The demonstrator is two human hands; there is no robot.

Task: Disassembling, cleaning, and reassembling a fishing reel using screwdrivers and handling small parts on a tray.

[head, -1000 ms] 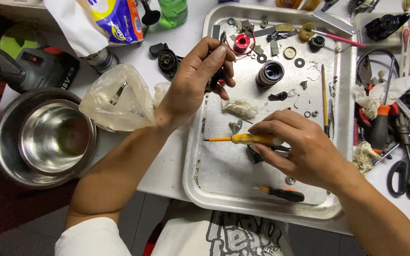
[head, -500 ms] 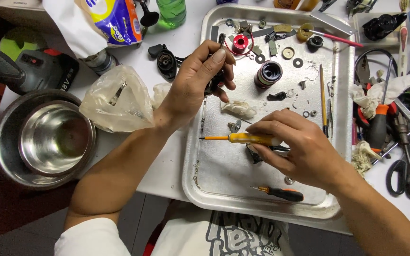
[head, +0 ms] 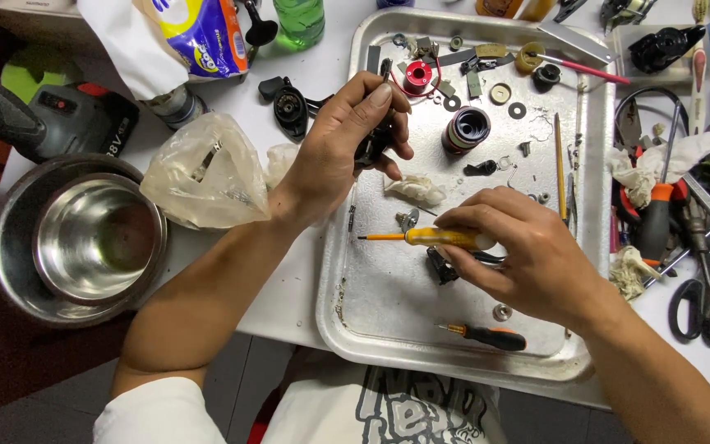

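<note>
The tray (head: 585, 271) is shiny silver. The screwdriver (head: 441, 238) in the right hand (head: 527, 255) is yellow. Another screwdriver (head: 486, 335) is black and orange. The spool (head: 417, 76) is red. The bowl (head: 84, 238) is silver. The bottle (head: 299, 18) is green. The scissors (head: 704, 300) are black. The tabletop (head: 289, 279) is white.

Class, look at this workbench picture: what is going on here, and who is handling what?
A person sits at a cluttered table, working over a metal tray strewn with small parts. The left hand grips a small black part above the tray's upper left. The right hand holds a yellow-handled screwdriver, lying level with its tip pointing left. A second, orange-and-black screwdriver lies near the tray's front edge. A black spool stands further back. Left of the tray are a plastic bag and nested steel bowls.
</note>
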